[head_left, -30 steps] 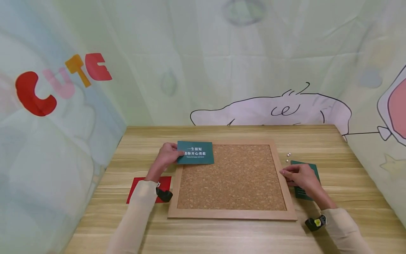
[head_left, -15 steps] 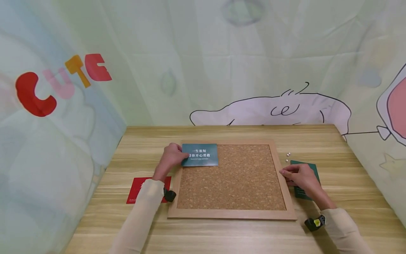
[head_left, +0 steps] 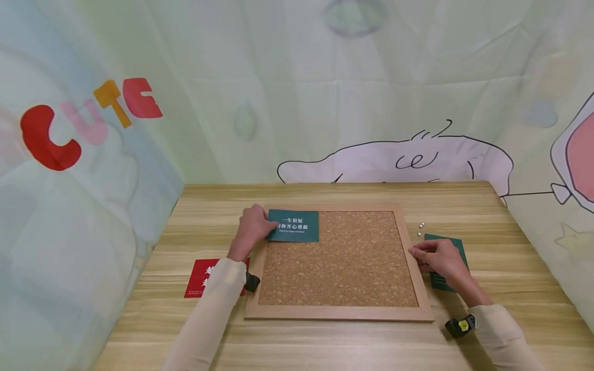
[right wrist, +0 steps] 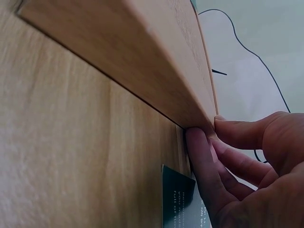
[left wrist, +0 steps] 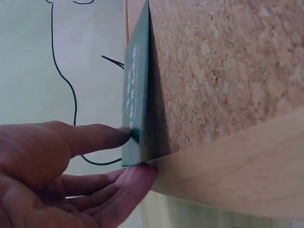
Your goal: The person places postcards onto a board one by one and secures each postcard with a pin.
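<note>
My left hand (head_left: 252, 226) pinches the left end of a green card (head_left: 299, 234) with white lettering, thumb on top. This card lies over the upper left corner of a wood-framed cork board (head_left: 341, 273). In the left wrist view, the card's near edge stands slightly above the cork, with a shadow below it. On the opposite side, my right hand (head_left: 443, 260) grips the board's right frame edge, thumb above and fingers against its side, as the right wrist view shows. Beneath that hand lies a second green card (head_left: 445, 282), partly hidden.
A red card (head_left: 199, 278) with white lettering lies left of the board, partly under my left sleeve. Several small shiny pieces (head_left: 421, 226) sit by the board's upper right. The wooden table (head_left: 325, 345) meets a printed cloth backdrop (head_left: 223, 93) behind and at both sides.
My left hand has carried the green card slightly right and down, from across the frame's corner to sit more squarely on the board. My right hand has stayed at the frame.
</note>
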Available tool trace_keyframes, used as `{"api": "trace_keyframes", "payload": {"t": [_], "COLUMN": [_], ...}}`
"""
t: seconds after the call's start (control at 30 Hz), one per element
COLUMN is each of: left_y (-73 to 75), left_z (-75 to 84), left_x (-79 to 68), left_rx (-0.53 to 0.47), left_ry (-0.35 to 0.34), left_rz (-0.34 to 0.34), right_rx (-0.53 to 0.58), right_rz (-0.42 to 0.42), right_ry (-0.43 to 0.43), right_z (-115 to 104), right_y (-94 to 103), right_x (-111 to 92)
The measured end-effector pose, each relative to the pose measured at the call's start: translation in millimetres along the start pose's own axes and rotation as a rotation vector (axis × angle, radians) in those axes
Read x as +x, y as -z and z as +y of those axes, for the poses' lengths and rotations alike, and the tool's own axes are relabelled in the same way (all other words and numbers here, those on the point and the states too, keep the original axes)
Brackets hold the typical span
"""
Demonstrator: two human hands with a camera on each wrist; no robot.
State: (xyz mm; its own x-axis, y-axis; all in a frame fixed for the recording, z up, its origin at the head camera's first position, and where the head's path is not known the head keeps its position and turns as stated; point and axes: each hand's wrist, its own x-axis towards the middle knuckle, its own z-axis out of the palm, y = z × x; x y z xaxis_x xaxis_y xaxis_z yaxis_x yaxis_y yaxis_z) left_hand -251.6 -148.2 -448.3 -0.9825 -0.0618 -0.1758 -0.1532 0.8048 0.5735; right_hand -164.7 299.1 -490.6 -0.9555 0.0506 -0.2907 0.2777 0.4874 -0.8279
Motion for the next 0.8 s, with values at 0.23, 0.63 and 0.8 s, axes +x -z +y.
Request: {"api": "trace_keyframes", "payload": {"t": [0.23,0.63,0.8], "left_y": [-2.3,-5.5,-6.6], "left_z": [1.8,2.7,2.6], "left_x": [-0.5,1.2,1.5], "left_rx": [0.036,0.066,0.066], "left_ry": [0.028,0.010,-0.012], "left_rz": [-0.020,-0.007,0.000], "right_rx": [0.006,-0.003,-0.008], "right_rz": [-0.002,0.004,0.007], "right_ry": [0.006,0.007,0.015], "right_z": [1.0,-0.4,-0.2], "right_y": [-0.7,-1.3,-1.7], "right_x": [-0.1,-1.1,-1.4]}}
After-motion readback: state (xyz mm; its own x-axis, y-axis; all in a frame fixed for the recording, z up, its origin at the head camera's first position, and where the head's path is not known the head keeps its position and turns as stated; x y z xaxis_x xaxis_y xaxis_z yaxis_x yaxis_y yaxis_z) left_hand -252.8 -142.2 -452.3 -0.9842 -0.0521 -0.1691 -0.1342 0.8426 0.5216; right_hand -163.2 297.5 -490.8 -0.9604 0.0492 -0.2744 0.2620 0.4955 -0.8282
